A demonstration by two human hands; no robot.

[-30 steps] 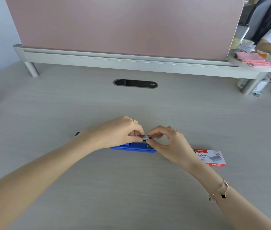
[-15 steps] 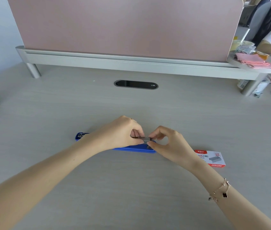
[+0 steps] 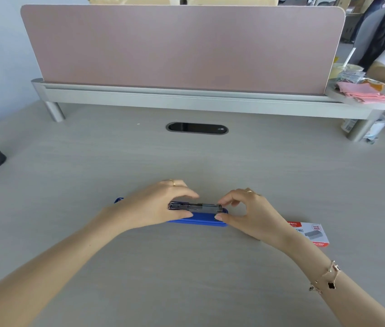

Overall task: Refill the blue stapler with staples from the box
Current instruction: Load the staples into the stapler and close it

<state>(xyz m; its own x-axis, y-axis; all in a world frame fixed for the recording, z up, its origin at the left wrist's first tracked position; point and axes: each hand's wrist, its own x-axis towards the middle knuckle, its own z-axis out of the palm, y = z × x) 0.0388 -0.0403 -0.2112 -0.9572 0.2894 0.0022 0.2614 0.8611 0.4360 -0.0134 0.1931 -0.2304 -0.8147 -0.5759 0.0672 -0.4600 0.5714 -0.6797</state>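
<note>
The left hand (image 3: 156,206) grips the blue stapler (image 3: 198,217) on the desk (image 3: 186,267). The right hand (image 3: 250,213) pinches its right end with thumb and finger. The stapler lies long ways, left to right. Its metal track (image 3: 195,206) faces up. The staple box (image 3: 309,233) lies near the right wrist; whether it is open cannot be told.

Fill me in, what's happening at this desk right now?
A person is reloading a blue stapler lying opened out flat on the desk. The left hand steadies the stapler over its metal staple channel, while the right hand pinches at the channel's front end with thumb and forefinger. Whether staples are seated already is too small to tell. The red-and-white staple box lies on the desk just behind the right wrist.
</note>
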